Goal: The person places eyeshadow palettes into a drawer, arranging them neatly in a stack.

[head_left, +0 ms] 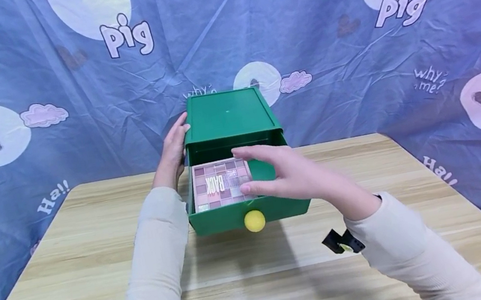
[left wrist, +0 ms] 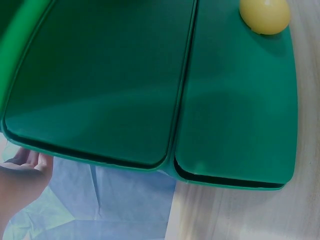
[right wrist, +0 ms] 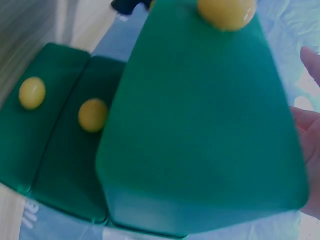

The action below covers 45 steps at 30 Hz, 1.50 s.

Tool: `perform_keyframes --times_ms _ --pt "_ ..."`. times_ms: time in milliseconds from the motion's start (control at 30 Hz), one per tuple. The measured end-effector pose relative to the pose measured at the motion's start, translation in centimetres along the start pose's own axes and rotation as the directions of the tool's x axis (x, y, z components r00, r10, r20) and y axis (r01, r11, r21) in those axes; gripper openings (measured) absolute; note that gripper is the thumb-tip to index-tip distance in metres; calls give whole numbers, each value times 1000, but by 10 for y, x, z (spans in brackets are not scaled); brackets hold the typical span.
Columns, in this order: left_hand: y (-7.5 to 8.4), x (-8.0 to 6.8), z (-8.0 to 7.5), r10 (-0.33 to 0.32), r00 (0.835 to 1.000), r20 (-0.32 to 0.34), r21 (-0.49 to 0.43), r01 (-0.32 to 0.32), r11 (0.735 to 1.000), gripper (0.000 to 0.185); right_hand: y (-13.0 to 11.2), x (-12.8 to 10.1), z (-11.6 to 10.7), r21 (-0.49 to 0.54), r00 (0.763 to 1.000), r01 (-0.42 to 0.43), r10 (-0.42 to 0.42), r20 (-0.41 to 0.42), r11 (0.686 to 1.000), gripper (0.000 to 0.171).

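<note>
A green drawer cabinet stands on the table with its top drawer pulled out. Inside, at the drawer's left, lies an eyeshadow palette with a grid of pinkish pans and "BACK" lettering. My left hand rests against the cabinet's left side; in the left wrist view, its fingers lie partly behind the green edge. Over the drawer, my right hand has thumb and fingers spread at the palette's right edge. Whether they touch the palette I cannot tell. The drawer front partly hides that hand in the right wrist view.
The top drawer has a round yellow knob. Lower drawers with their own knobs sit beneath it. Wooden tabletop surrounds the cabinet, and a blue printed cloth hangs behind. A black strap piece is by the right sleeve.
</note>
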<state>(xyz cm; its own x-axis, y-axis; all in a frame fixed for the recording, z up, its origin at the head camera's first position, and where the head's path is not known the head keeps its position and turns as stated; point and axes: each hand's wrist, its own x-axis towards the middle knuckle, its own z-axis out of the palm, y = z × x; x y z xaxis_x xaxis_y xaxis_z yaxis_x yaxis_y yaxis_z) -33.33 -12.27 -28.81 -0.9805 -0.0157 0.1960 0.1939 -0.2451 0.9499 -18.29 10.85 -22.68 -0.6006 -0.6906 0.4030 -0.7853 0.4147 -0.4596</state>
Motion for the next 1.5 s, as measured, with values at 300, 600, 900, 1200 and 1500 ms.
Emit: perform_keyframes --times_ms 300,600,900,1200,1500 --pt "1 0 1 -6 1000 2 6 6 1000 47 -17 -20 13 73 987 72 -61 -147 995 49" --pt "1 1 2 -9 1000 7 -6 9 1000 47 -21 -44 22 161 958 135 -87 -275 978 42" --pt "1 -1 1 -24 1000 -8 -15 24 1000 47 -20 -65 32 172 919 181 -104 -379 968 24" --pt "0 -1 1 -18 1000 1 -24 18 1000 47 -14 -82 45 226 935 94 -8 -354 970 27" --pt "0 -1 2 -24 1000 -14 -17 24 1000 47 -3 -85 68 283 955 -8 91 -282 959 23"
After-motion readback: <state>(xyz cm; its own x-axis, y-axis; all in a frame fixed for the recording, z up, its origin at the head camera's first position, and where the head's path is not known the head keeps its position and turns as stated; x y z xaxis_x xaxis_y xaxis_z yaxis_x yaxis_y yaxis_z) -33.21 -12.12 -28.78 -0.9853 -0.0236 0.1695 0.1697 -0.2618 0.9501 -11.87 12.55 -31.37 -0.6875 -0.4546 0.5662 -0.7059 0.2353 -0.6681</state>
